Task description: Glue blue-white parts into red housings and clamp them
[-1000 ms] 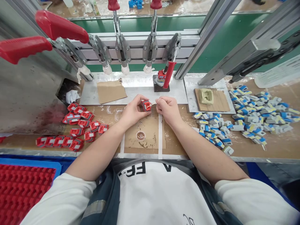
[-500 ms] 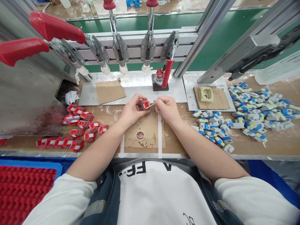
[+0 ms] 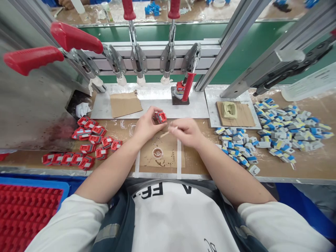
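My left hand (image 3: 146, 124) grips a small red and grey part (image 3: 160, 117) between thumb and fingers, its hollow red side turned up. Just to the right, my right hand (image 3: 187, 131), smeared by motion, pinches a thin pale stick (image 3: 165, 134) that points down and to the left. The stick is apart from the red part. Below both hands, a small round dish of brownish liquid (image 3: 158, 153) rests on a stained piece of cardboard (image 3: 149, 161).
Several red parts (image 3: 90, 139) lie at the left, and many blue and grey parts (image 3: 286, 129) at the right. Toggle clamps with red handles (image 3: 76, 38) stand behind the metal plate (image 3: 157, 110). A yellowish mould (image 3: 229, 110) sits on cardboard. At the lower left is a blue-rimmed tray (image 3: 65, 189).
My right hand has moved slightly down, and the stick has come away from the red part toward the dish. My left hand still holds the red part. The camera view has shifted a little.
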Demonstrator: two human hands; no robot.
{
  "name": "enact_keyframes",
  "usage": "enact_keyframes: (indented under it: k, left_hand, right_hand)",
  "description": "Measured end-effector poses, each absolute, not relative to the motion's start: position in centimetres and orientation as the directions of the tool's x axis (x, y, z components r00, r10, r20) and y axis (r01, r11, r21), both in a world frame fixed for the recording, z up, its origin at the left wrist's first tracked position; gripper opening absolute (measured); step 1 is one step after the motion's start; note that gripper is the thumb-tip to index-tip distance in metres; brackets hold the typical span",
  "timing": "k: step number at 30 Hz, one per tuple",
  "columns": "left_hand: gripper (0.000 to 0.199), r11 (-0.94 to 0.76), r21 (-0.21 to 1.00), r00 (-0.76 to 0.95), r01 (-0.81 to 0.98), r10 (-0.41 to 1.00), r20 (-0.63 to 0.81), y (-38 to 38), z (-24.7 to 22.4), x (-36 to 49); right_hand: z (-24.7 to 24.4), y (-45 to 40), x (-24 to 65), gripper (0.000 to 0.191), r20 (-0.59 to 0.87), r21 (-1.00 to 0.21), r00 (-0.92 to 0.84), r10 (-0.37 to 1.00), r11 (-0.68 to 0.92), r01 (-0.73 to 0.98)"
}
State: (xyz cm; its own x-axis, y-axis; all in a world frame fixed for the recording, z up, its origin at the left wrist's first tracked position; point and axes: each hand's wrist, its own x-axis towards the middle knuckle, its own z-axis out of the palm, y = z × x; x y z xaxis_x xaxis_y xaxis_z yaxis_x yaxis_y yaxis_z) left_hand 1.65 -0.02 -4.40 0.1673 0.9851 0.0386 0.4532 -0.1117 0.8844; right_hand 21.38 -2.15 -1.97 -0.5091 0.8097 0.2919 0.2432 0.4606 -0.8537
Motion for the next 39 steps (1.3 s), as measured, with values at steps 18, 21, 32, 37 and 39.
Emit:
enact_keyframes:
  k: [18, 21, 32, 37, 39]
  left_hand:
    - [0.052, -0.067, 0.924, 0.143, 0.377, 0.990, 0.013, -0.5, -2.2, 2.4]
    - [0.051, -0.087, 0.920, 0.155, 0.383, 0.988, 0.029, -0.7, -2.2, 2.5]
    - [0.060, -0.153, 0.966, 0.264, 0.207, 0.960, 0.095, -1.0, -2.4, 2.1]
    - [0.062, -0.170, 0.977, 0.302, 0.127, 0.945, 0.125, -0.8, -3.0, 2.0]
    - [0.062, -0.170, 0.977, 0.299, 0.129, 0.946, 0.125, -0.7, -3.1, 1.9]
  right_hand:
    - [1.9, -6.3, 33.4, 0.030, -0.034, 0.067, 0.089, 0.995, -0.087, 0.994]
    - [0.5, -6.6, 33.8, 0.032, -0.057, 0.195, 0.045, 0.997, -0.033, 0.980]
    - [-1.0, -4.6, 33.3, 0.026, -0.147, -0.295, -0.335, 0.931, 0.282, 0.913]
    - [-1.7, -3.0, 29.4, 0.027, -0.154, -0.457, -0.447, 0.881, 0.338, 0.823]
    - [-2.0, -2.3, 28.3, 0.023, -0.165, -0.490, -0.446, 0.880, 0.319, 0.811]
